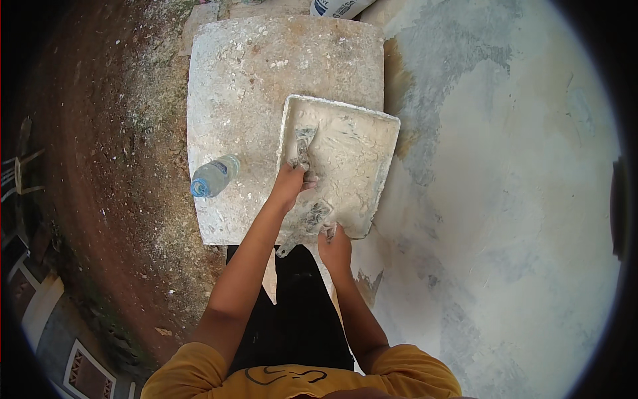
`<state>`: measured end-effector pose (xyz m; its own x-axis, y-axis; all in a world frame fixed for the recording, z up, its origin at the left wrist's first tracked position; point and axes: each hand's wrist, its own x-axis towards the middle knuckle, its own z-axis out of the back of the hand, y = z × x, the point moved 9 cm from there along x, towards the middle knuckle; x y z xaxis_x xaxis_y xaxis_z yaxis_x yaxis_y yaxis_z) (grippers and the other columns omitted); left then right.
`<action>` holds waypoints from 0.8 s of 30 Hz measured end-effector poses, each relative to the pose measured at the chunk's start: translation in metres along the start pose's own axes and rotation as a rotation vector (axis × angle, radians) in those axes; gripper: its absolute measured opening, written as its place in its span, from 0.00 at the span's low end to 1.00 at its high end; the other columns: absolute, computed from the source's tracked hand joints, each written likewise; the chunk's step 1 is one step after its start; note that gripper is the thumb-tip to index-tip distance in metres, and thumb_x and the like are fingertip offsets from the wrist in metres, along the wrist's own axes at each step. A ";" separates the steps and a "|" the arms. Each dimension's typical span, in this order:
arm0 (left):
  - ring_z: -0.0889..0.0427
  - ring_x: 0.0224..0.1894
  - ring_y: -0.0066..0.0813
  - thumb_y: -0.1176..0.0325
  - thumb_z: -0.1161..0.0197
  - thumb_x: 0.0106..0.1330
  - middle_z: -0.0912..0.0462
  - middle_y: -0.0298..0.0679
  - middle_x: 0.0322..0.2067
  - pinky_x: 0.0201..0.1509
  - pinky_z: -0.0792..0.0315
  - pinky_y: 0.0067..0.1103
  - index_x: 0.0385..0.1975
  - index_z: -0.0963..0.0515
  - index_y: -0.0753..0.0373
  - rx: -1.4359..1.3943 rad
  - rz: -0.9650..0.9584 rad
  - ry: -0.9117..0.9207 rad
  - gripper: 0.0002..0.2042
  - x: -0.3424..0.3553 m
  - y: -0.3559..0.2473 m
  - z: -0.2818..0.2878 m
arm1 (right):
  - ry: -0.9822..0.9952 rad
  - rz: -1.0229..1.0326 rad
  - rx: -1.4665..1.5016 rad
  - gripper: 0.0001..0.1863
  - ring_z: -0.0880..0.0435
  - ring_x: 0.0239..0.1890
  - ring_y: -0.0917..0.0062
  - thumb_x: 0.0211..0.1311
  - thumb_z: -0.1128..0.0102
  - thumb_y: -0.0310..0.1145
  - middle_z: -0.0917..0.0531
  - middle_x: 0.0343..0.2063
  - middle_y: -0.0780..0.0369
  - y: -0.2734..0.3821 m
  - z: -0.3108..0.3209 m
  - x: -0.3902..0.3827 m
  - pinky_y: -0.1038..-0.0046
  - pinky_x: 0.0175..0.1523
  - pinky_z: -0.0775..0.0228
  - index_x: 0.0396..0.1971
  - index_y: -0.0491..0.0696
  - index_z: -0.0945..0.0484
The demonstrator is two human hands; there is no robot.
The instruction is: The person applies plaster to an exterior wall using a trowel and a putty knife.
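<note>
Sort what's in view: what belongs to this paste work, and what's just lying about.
Likely part of the job:
scraper held in the left hand
second scraper over the near edge of the tray
pale paste in the tray
board under the tray

Apparently just lying about:
bottle with blue cap, on the board
bag partly in view, contents unseen

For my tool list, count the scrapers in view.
2: one scraper in the left hand, another scraper lying over the tray's near edge. The paste may hide more.
</note>
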<state>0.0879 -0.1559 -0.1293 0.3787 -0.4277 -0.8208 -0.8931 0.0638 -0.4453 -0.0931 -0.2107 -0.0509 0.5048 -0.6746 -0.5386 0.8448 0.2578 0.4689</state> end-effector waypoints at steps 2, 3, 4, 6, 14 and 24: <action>0.19 0.32 0.31 0.74 0.59 0.67 0.23 0.41 0.32 0.37 0.23 0.24 0.48 0.33 0.68 -0.019 0.018 0.004 0.12 0.010 0.001 -0.001 | 0.115 -0.103 -0.116 0.26 0.20 0.41 0.50 0.57 0.42 0.44 0.19 0.38 0.45 -0.011 -0.019 -0.017 0.57 0.46 0.29 0.46 0.37 0.28; 0.20 0.31 0.32 0.74 0.60 0.68 0.24 0.41 0.32 0.35 0.24 0.24 0.47 0.34 0.67 -0.040 0.029 0.011 0.12 0.013 0.003 -0.002 | 0.127 -0.112 -0.108 0.27 0.20 0.42 0.50 0.56 0.40 0.46 0.19 0.38 0.46 -0.008 -0.026 -0.022 0.57 0.46 0.29 0.47 0.39 0.29; 0.22 0.28 0.31 0.72 0.61 0.68 0.24 0.42 0.32 0.32 0.27 0.25 0.44 0.33 0.67 0.001 0.018 0.012 0.11 0.014 0.004 -0.006 | 0.138 -0.119 -0.099 0.29 0.20 0.42 0.51 0.54 0.37 0.48 0.19 0.39 0.47 -0.005 -0.033 -0.025 0.57 0.47 0.29 0.48 0.41 0.30; 0.23 0.27 0.31 0.73 0.62 0.68 0.24 0.42 0.31 0.32 0.27 0.25 0.44 0.33 0.67 -0.043 0.013 0.026 0.11 0.016 0.007 -0.011 | 0.148 -0.130 -0.123 0.32 0.20 0.43 0.50 0.54 0.37 0.50 0.19 0.39 0.46 -0.003 -0.046 -0.022 0.57 0.47 0.29 0.49 0.40 0.32; 0.24 0.24 0.28 0.71 0.59 0.66 0.24 0.41 0.29 0.26 0.29 0.25 0.42 0.34 0.64 -0.096 -0.067 -0.043 0.09 0.021 0.010 0.004 | 0.044 -0.225 0.058 0.35 0.22 0.47 0.50 0.47 0.32 0.39 0.21 0.42 0.44 -0.020 -0.077 -0.025 0.60 0.51 0.30 0.52 0.38 0.35; 0.33 0.13 0.23 0.73 0.57 0.67 0.33 0.36 0.17 0.14 0.38 0.21 0.35 0.37 0.63 0.285 -0.356 -0.253 0.03 -0.010 -0.010 0.020 | 0.079 0.042 0.014 0.23 0.22 0.44 0.49 0.52 0.40 0.32 0.20 0.40 0.46 0.015 0.059 0.031 0.58 0.49 0.31 0.50 0.41 0.27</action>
<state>0.0979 -0.1346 -0.1235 0.7250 -0.2386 -0.6461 -0.6104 0.2119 -0.7632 -0.0754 -0.2684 -0.0192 0.5523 -0.6070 -0.5714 0.8206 0.2748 0.5012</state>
